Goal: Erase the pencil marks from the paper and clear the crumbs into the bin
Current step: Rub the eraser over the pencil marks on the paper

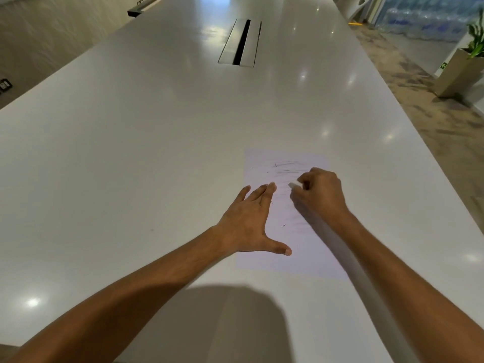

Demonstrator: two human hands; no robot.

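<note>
White rectangular paper sheet (285, 247) flat on glossy white desk (131, 153), pinned by left hand (248, 226), fingers (258, 195) splayed and released. Right hand (320, 195) clenched on small white eraser (293, 185) below faint pencil marks (285, 167). Advised: short light strokes away from pinning hand; no bin visible.

A long glossy white table (157, 153) fills the room, with ceiling lights reflected as bright spots on its top. A metal cable hatch (239, 43) sits in its middle. On the mottled floor (429, 106) at right stands a potted plant (463, 66).
</note>
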